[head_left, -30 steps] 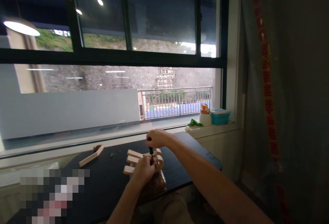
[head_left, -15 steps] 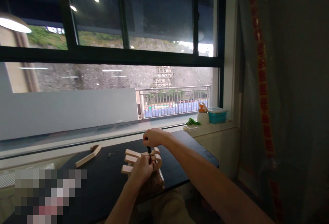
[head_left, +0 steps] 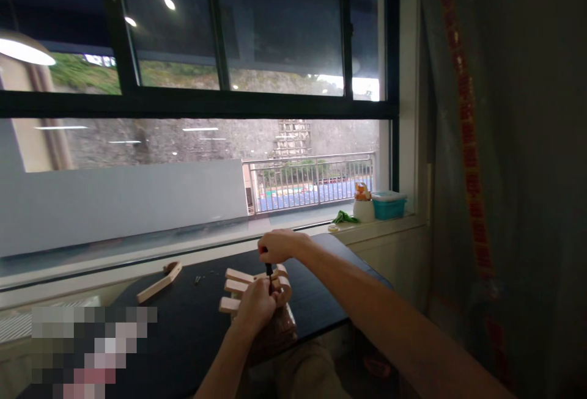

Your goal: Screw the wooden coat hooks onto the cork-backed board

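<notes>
Left hand (head_left: pixel 259 302): on wood (head_left: pixel 235 286), at tip of driver (head_left: pixel 269 269); grip cannot be told.
Wood: six o'clock in view, over surface (head_left: pixel 192 332).
Driver: near upright, seemingly mid-screwing; next calls for straight, steady turning.
Right hand (head_left: pixel 277 245): clenched round driver, one o'clock from left.
Bar (head_left: pixel 158 288): nine o'clock from wood.

Right hand (head_left: pixel 277 246) clenched, left hand (head_left: pixel 257 304) close below

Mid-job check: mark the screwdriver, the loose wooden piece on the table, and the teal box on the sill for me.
Screwdriver (head_left: pixel 269 270): head view, on its black handle.
Loose wooden piece (head_left: pixel 156 288): head view, on its long straight arm.
Teal box (head_left: pixel 389 208): head view, on its front side.
</notes>
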A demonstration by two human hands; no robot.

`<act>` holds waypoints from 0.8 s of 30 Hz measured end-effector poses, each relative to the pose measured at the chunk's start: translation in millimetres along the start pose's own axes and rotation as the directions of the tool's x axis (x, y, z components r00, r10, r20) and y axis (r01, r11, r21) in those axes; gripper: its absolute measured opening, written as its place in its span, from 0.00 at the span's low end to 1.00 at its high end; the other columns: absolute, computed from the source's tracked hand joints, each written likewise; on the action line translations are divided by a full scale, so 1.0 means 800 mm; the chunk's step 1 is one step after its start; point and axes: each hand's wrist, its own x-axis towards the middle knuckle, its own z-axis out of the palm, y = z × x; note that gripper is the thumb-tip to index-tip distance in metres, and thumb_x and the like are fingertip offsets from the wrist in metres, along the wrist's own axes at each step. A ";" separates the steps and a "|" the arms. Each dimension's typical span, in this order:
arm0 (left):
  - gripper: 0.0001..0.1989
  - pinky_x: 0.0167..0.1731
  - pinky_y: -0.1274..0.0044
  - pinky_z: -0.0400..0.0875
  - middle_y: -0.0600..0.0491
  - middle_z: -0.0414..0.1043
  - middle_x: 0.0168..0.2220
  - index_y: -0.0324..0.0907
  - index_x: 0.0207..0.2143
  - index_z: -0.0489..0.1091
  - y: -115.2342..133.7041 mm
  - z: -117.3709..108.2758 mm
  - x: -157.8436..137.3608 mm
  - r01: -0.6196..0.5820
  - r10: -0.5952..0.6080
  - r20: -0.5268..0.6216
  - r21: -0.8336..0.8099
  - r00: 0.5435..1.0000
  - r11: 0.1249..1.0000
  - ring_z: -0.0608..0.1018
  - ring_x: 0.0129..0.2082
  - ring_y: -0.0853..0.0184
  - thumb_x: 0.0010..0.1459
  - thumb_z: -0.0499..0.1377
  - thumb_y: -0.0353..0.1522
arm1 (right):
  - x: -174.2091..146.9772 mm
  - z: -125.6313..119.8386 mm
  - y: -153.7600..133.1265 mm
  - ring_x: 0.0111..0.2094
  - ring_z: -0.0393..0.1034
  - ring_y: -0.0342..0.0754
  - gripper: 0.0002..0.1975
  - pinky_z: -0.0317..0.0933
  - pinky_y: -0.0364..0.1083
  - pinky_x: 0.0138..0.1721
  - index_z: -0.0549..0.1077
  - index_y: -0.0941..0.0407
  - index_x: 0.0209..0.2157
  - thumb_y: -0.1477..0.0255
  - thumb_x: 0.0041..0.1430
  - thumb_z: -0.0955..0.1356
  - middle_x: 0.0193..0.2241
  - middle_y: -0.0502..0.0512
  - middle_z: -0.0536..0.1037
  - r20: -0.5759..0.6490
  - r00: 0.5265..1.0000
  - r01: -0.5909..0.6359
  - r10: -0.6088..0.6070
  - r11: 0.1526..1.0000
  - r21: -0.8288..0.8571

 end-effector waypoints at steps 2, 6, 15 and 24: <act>0.07 0.31 0.79 0.60 0.46 0.75 0.37 0.38 0.33 0.70 0.000 0.001 0.001 0.002 -0.002 -0.002 -0.001 1.000 1.000 0.75 0.38 0.63 0.51 0.55 0.30 | -0.003 0.001 0.002 0.44 0.70 0.52 0.15 0.63 0.47 0.39 0.74 0.52 0.41 0.67 0.54 0.62 0.43 0.54 0.77 -0.007 1.000 -0.006 0.006 1.000 -0.002; 0.06 0.30 0.78 0.59 0.47 0.75 0.34 0.39 0.31 0.69 0.002 -0.001 0.001 0.031 -0.031 -0.002 -0.010 1.000 0.999 0.75 0.36 0.63 0.51 0.55 0.31 | -0.004 0.007 -0.001 0.45 0.69 0.52 0.15 0.63 0.47 0.40 0.74 0.53 0.41 0.66 0.56 0.61 0.44 0.56 0.76 -0.009 1.000 -0.027 0.027 1.000 -0.003; 0.06 0.29 0.79 0.60 0.48 0.75 0.32 0.39 0.31 0.70 0.007 -0.009 -0.004 0.031 -0.030 0.016 -0.032 0.999 0.999 0.76 0.35 0.64 0.50 0.55 0.29 | 0.004 -0.002 -0.014 0.41 0.71 0.55 0.18 0.65 0.49 0.36 0.75 0.57 0.40 0.60 0.55 0.62 0.40 0.61 0.77 0.026 0.998 -0.054 0.054 0.998 -0.009; 0.05 0.29 0.79 0.59 0.48 0.75 0.33 0.39 0.31 0.69 0.005 -0.006 -0.001 0.025 -0.024 0.025 -0.040 0.999 0.999 0.75 0.35 0.64 0.50 0.55 0.29 | -0.001 0.012 -0.004 0.45 0.70 0.54 0.18 0.64 0.49 0.40 0.74 0.57 0.43 0.66 0.58 0.59 0.44 0.62 0.76 -0.029 0.998 -0.060 0.061 0.998 0.021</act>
